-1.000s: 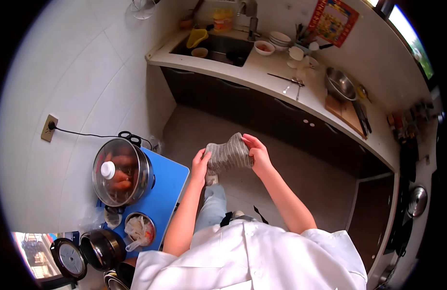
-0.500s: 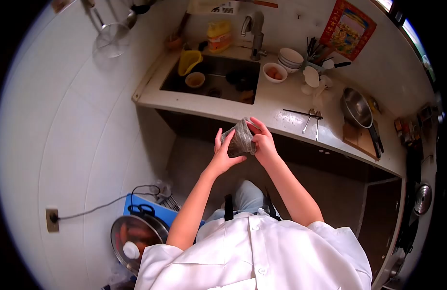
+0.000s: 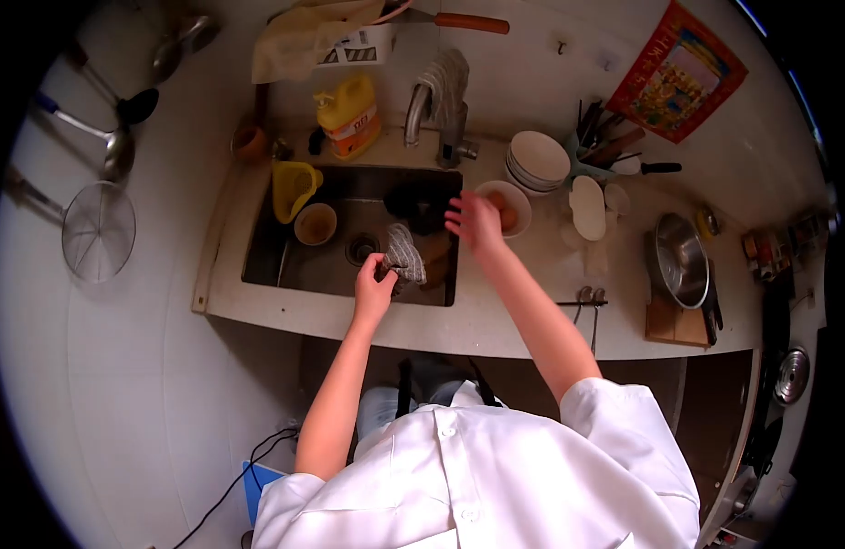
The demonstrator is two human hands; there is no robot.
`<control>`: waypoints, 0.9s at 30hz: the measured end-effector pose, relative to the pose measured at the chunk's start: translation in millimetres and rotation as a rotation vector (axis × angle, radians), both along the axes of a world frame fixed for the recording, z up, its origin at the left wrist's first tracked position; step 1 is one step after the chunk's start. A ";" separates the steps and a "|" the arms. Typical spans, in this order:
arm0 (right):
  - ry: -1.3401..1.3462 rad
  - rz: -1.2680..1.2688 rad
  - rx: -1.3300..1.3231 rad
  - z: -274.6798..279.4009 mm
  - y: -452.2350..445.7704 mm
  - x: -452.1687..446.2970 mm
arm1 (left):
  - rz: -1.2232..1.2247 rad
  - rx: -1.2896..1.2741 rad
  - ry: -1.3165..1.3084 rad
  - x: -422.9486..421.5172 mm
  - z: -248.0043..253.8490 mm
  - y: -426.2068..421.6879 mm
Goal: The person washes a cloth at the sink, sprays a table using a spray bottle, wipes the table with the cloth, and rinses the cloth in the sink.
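Note:
My left hand (image 3: 375, 291) is closed on a grey striped cloth (image 3: 405, 252), held bunched over the front of the sink (image 3: 304, 270). My right hand (image 3: 477, 222) is empty with fingers apart, at the sink's right edge. It partly covers a white bowl (image 3: 523, 209) of brownish eggs (image 3: 508, 216). Another grey striped cloth (image 3: 447, 80) drapes over the faucet (image 3: 453, 137). In the sink stand a small bowl (image 3: 315, 224) and a yellow strainer basket (image 3: 295, 188), with dark, indistinct things at the right.
Stacked white bowls (image 3: 538, 160) and a utensil holder (image 3: 587, 166) stand behind on the counter. At right are spoons (image 3: 595, 320), a metal pan (image 3: 681, 261) and a cutting board (image 3: 676, 324). A yellow jug (image 3: 349, 119) stands behind the sink. Ladles and a skimmer (image 3: 99, 231) hang left.
My hands have parted and moved forward from before my body to the sink. My right hand has let go of the cloth; my left keeps it. A striped cloth now drapes the faucet.

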State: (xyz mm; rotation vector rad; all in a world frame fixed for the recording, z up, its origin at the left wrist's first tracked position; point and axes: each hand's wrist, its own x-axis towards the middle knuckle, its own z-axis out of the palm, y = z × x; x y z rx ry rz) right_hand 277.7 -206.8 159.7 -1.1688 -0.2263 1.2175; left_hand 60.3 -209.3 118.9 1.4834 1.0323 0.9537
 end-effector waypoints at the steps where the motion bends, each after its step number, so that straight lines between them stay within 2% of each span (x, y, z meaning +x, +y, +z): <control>1: 0.017 -0.024 -0.023 -5.3 24.5 15.6 | 0.004 -0.005 0.006 3.8 -3.5 11.1; 5: 0.084 -0.124 -0.168 -29.9 99.0 60.4 | 0.000 -0.091 -0.057 20.4 -12.9 49.9; 8: 0.117 -0.101 -0.218 -48.5 127.3 77.9 | 0.011 -0.100 -0.022 31.1 -15.5 67.9; 10: 0.130 -0.085 -0.250 -72.5 141.5 90.1 | 0.028 -0.167 -0.143 36.3 -8.7 76.2; 12: 0.136 -0.068 -0.273 -83.1 156.2 95.7 | -0.010 -0.217 -0.147 37.0 -21.7 91.9; 18: 0.194 -0.165 -0.257 -90.3 164.5 86.4 | -0.047 -0.435 -0.222 42.5 -31.8 117.5; 21: 0.087 -0.123 -0.307 -95.4 151.4 77.1 | -0.036 -0.514 -0.259 44.6 -35.3 124.4; 27: 0.200 -0.243 -0.365 -114.7 152.4 72.0 | -0.019 -0.623 -0.212 49.6 -27.6 134.6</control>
